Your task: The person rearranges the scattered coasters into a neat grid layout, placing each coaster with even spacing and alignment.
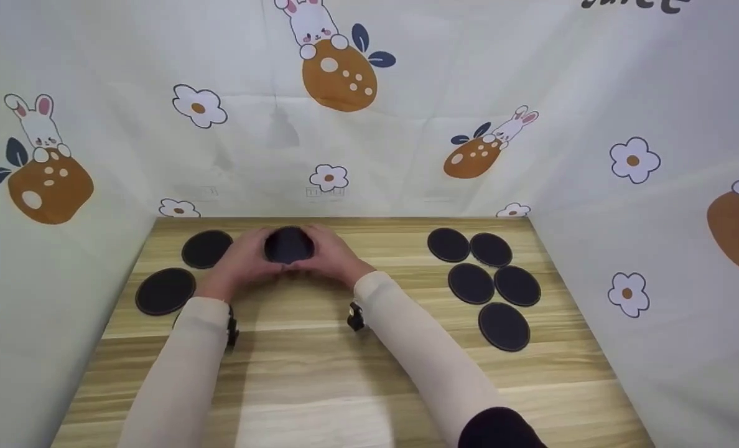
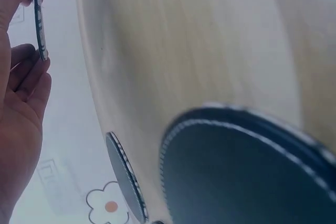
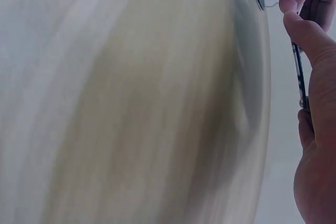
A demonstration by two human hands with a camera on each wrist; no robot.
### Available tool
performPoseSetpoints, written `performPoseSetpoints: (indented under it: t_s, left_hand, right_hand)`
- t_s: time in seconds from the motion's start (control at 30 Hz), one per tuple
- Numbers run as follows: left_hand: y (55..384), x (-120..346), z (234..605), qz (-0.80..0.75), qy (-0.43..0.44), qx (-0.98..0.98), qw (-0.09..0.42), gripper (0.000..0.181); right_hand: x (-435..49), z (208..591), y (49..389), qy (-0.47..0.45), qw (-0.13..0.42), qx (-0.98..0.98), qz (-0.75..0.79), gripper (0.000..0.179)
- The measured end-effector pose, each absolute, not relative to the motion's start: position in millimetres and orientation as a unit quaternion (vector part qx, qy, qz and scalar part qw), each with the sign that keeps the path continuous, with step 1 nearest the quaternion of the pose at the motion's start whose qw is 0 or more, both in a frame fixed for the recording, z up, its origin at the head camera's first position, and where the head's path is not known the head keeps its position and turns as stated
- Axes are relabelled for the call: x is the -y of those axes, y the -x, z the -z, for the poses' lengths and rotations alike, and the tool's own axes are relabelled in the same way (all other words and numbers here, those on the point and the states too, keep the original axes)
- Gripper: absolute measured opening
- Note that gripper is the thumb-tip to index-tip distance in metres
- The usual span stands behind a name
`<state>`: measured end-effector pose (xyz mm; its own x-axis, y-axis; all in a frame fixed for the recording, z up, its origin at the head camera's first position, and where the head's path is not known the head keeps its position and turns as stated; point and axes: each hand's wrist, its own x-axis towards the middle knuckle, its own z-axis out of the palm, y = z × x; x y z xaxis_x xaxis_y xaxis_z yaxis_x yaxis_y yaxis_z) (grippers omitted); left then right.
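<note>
if my pinch on its thin rim slackens, the dark disc [image 1: 289,245], raised off the wooden table [image 1: 310,373] near the printed cloth [image 1: 245,155], could slip and drop between my palms. my left hand [image 1: 241,258] and right hand [image 1: 331,254] clamp it from opposite sides, thumbs nearly together, well apart from five discs [image 1: 471,284] lying at right.

9 round black coasters [image 1: 289,245] total: 1 held, 5 at right, 3 at left, one of those mostly hidden by a sleeve [image 1: 173,379]. 1 left hand [image 1: 242,258], 1 right hand [image 1: 331,252], 2 black wrist devices [image 1: 356,316], 1 wood-grain tabletop [image 1: 313,373]. Backdrop [image 1: 407,155] print: 4 rabbits [image 1: 312,26], at least 6 flowers [image 1: 635,160].
</note>
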<state>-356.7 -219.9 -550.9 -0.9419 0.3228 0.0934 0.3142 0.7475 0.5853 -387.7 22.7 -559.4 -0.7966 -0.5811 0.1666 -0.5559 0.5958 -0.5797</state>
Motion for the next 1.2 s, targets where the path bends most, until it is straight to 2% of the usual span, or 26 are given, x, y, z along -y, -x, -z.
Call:
performPoseSetpoints:
  t_s: [0.17,0.47,0.87,1.2]
  left_hand:
    - [366.2,210.0,544.6,-0.314,-0.175,-0.933,0.018,0.088]
    - [387.1,196.3,532.8,-0.322,-0.187,-0.927,0.041,0.084]
    - [405.1,179.2,519.6,-0.297,-0.223,-0.929,0.008,0.081]
    - [413.4,172.9,515.9,-0.306,-0.223,-0.925,0.009,0.086]
  right_hand:
    - [-33.6,551.9,393.4,0.304,0.029,-0.893,0.332,0.093]
    - [-46.7,544.0,406.6,0.296,0.010,-0.894,0.336,0.089]
    - [-63.5,532.7,416.9,0.267,0.018,-0.899,0.346,0.089]
    - [-72.3,528.6,422.1,0.257,0.021,-0.899,0.355,0.092]
